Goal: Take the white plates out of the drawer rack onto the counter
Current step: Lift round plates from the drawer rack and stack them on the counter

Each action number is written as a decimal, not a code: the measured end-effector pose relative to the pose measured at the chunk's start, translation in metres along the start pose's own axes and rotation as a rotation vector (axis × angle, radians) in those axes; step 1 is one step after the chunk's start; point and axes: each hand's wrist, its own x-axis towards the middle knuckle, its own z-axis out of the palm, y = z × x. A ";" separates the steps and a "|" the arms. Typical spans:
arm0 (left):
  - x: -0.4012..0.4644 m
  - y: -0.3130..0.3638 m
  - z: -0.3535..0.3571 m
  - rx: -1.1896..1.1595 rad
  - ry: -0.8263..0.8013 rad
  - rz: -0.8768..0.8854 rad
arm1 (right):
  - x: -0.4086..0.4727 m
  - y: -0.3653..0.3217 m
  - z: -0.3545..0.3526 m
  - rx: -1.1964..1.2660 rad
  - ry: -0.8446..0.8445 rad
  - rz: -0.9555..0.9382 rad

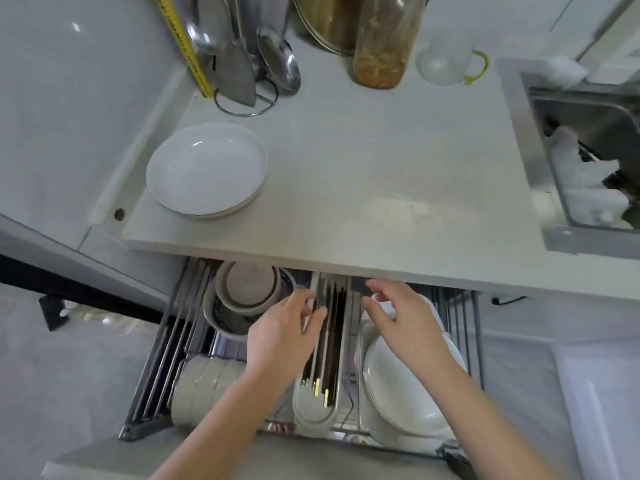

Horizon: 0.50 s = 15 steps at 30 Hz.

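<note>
A short stack of white plates (207,169) lies on the left of the pale counter (381,188). Below it the drawer rack (152,368) is pulled out. More white plates (398,389) stand on edge in its right section. My right hand (398,317) hovers over the far end of those plates, fingers apart, holding nothing. My left hand (284,330) is over the middle of the drawer, beside the chopstick tray (311,407), fingers spread and empty.
Beige bowls (246,289) and a row of bowls on edge (201,386) fill the drawer's left part. At the counter's back stand a utensil holder (242,71), a jar (384,43) and a clear cup (446,64). A sink (588,150) is at the right.
</note>
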 end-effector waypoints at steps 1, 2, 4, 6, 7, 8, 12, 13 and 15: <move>-0.003 0.003 0.015 0.012 -0.045 0.006 | -0.008 0.017 -0.002 -0.011 -0.005 0.039; -0.006 0.006 0.029 0.032 -0.088 0.015 | -0.016 0.035 -0.003 -0.029 -0.014 0.076; -0.011 0.012 0.058 0.087 -0.162 0.033 | -0.031 0.072 -0.004 -0.069 -0.034 0.153; -0.016 0.018 0.083 0.142 -0.228 0.026 | -0.044 0.106 -0.004 -0.112 -0.040 0.248; -0.017 0.020 0.094 0.165 -0.267 0.015 | -0.049 0.123 -0.004 -0.139 -0.041 0.303; -0.019 0.023 0.105 0.187 -0.310 0.001 | -0.053 0.137 -0.004 -0.175 -0.050 0.357; -0.021 0.028 0.139 0.233 -0.436 -0.074 | -0.060 0.177 -0.002 -0.314 -0.159 0.503; -0.021 0.029 0.147 0.243 -0.450 -0.087 | -0.060 0.182 -0.001 -0.333 -0.173 0.524; -0.020 0.029 0.158 0.273 -0.479 -0.113 | -0.056 0.186 0.001 -0.379 -0.195 0.539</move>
